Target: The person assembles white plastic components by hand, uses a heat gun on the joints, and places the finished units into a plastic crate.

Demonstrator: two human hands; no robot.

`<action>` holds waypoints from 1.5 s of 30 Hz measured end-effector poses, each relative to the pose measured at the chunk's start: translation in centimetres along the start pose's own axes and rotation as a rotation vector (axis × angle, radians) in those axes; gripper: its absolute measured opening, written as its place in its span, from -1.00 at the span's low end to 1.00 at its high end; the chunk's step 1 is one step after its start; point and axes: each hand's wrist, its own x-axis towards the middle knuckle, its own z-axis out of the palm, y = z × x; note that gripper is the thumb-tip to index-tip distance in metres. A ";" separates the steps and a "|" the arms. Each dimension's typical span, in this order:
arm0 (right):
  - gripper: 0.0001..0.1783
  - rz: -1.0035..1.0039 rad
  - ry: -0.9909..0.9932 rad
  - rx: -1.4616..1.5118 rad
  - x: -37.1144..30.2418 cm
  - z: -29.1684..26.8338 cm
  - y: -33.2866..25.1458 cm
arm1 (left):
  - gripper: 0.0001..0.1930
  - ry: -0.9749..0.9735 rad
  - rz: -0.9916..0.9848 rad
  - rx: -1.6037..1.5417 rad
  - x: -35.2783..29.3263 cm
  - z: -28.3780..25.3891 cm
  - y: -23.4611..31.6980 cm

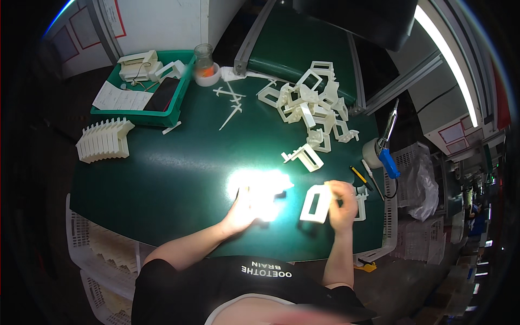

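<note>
My right hand (342,206) pinches a white plastic frame (324,203) by its upper right edge, holding it tilted over the green table. My left hand (239,214) is closed on something pale under a very bright glare, which washes out its shape and part of my fingers. Farther up lies a single white frame (310,158) with a toothed arm. Just right of my right hand rests another white frame (361,208), partly covered by it. A pile of similar white frames (309,97) lies at the far right of the table.
A green tray (176,116) with papers, a phone and white parts stands far left, beside a glass jar (203,57). Nearer is a row of white parts (105,142). Sprue scraps (233,100) lie mid-back. A soldering iron (389,163) and yellow-black pen-like tool (358,175) are right.
</note>
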 end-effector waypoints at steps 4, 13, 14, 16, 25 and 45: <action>-0.66 -0.099 -0.067 -0.018 -1.6 5.7 -3.1 | -0.41 -0.327 0.279 0.382 1.3 -1.8 -0.4; -0.51 -0.314 -0.045 0.009 -1.6 7.8 -2.7 | -0.15 0.009 0.071 0.282 -0.6 0.4 -0.4; -0.51 -0.312 -0.051 0.009 -1.4 6.9 -3.0 | -0.15 0.010 0.068 0.276 -0.6 0.5 -0.6; -0.39 -0.360 -0.043 -0.341 -0.3 4.5 -3.5 | -0.16 0.062 0.062 0.295 -0.8 0.1 -0.8; -0.36 0.820 0.211 -0.580 -10.4 -7.3 3.6 | -0.10 0.060 0.090 0.447 -0.9 0.1 -1.0; -0.68 -0.106 -0.375 -0.060 -7.3 4.2 -4.3 | -0.07 0.092 0.173 0.544 -0.9 -0.1 -1.3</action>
